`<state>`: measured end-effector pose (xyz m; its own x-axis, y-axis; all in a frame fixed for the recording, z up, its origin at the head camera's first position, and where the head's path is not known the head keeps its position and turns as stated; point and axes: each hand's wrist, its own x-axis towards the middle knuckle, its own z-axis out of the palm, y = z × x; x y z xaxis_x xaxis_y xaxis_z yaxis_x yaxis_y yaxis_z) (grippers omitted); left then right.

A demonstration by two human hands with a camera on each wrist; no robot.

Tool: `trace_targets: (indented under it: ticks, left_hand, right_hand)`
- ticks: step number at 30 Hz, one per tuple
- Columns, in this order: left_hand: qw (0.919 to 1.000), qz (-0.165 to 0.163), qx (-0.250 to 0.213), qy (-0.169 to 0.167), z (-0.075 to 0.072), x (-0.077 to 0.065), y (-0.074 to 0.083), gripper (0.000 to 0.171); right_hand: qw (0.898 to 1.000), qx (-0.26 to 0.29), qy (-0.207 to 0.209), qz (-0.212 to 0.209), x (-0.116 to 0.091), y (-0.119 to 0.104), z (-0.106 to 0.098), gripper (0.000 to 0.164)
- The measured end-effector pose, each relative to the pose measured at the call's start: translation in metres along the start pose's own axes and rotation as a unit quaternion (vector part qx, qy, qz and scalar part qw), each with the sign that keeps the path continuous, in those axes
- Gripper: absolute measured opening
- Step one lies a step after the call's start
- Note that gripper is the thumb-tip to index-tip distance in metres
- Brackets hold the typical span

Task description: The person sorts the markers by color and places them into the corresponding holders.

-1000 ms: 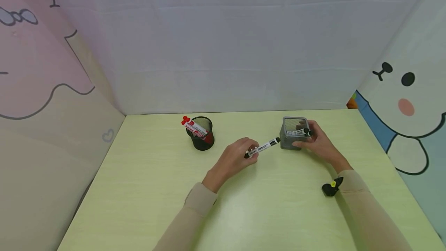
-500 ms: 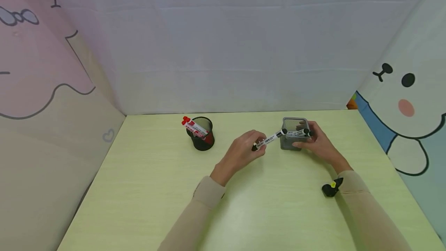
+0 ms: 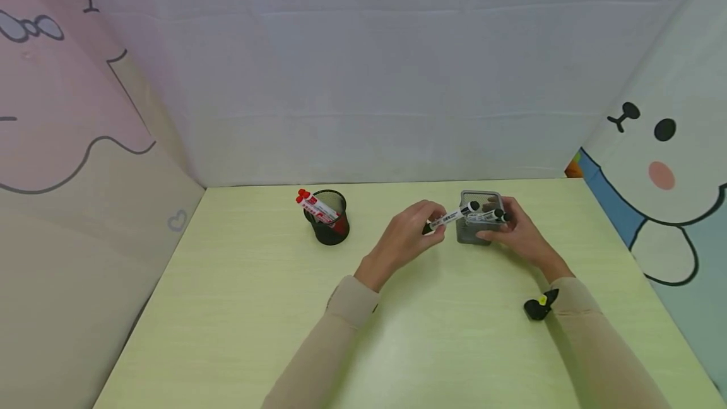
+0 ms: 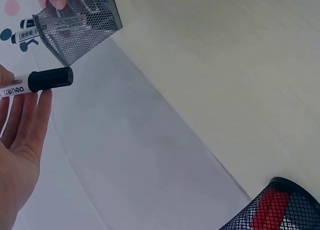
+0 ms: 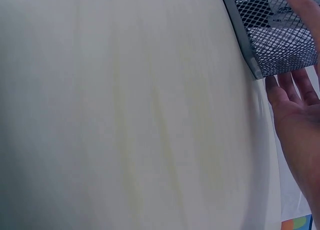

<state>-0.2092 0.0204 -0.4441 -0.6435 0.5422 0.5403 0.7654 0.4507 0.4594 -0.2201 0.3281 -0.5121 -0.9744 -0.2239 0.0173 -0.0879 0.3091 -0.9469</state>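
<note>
My left hand (image 3: 410, 233) pinches a white whiteboard marker (image 3: 452, 216) with black ends between thumb and fingers. The marker slants up to the right, its far cap over the near left of the rim of a grey square mesh pen holder (image 3: 472, 232). In the left wrist view the black cap (image 4: 51, 79) points toward that holder (image 4: 80, 44), apart from it. My right hand (image 3: 519, 232) grips the holder from its right side; the right wrist view shows the fingers around the mesh (image 5: 282, 49). Black-capped markers (image 3: 487, 216) lean inside the holder, caps toward the right hand.
A round black mesh pen holder (image 3: 330, 235) with red-capped markers (image 3: 318, 207) stands at the left back of the pale table (image 3: 255, 308). A black device with a yellow spot (image 3: 538, 308) sits at the right cuff. Cloth walls (image 3: 363, 93) border the table.
My left hand has moved right and slightly up, bringing its marker from beside the grey holder to over its rim. The right hand and holder have stayed put.
</note>
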Motion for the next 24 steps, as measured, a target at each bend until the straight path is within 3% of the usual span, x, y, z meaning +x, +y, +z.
trace_targets:
  ticks: [15,24]
  left_hand:
    - [0.9998,0.02,0.0,0.009,0.008,0.025,0.002,0.02]
    - [0.9989,0.029,-0.035,0.014,0.013,0.038,0.007,0.021]
  right_hand:
    - [1.0,-0.004,0.003,0.002,0.002,0.002,-0.001,0.07]
    - [1.0,-0.001,0.001,-0.001,0.001,0.0,0.0,0.075]
